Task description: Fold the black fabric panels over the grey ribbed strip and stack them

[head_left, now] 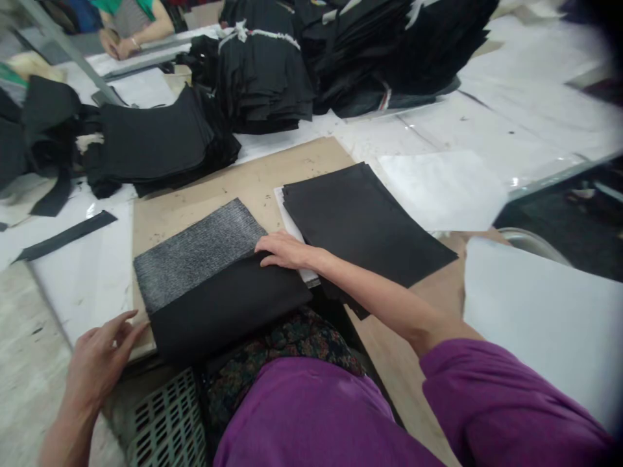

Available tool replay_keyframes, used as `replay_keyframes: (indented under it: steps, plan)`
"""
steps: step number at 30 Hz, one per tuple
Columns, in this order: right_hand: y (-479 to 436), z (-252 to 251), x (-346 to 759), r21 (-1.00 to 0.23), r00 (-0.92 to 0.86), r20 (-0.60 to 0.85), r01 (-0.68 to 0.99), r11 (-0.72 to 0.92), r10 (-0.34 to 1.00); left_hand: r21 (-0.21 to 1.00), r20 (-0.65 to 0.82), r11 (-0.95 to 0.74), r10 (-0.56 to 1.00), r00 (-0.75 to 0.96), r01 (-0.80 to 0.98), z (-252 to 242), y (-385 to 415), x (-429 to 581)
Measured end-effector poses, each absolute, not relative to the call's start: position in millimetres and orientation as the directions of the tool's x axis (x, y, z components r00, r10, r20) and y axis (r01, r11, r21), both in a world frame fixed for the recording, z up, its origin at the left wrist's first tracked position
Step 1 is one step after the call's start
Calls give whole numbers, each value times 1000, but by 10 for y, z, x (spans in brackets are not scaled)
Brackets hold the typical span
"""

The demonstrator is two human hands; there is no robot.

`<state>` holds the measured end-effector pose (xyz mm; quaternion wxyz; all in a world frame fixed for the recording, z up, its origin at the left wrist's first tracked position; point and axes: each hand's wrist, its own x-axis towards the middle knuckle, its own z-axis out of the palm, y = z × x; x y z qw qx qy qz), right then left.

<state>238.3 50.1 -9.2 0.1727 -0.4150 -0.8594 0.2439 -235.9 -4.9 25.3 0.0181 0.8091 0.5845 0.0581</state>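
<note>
A dark fabric panel lies in front of me and hangs past the table's front edge. Above it shows a speckled grey fabric area; I cannot tell if both are one folded piece. My right hand rests on the panel's upper right corner, fingers stretched out over the cloth. At the lower left corner is my left hand, its fingers apart and nothing visible between them; contact with the panel is unclear. A stack of black panels lies to the right, under my right forearm.
A tan board lies beneath the cloth. Black stacks and a tied bundle stand behind it. A dark strip lies left, white sheets right, and a green plastic crate below. Another person's hands show at the back.
</note>
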Motion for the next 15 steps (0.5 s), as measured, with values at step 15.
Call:
replay_keyframes:
  steps: [15]
  plan:
    - [501,-73,2432,-668,-545,137,566,483,827,361,221,-628,776,591,690,21,388,-43]
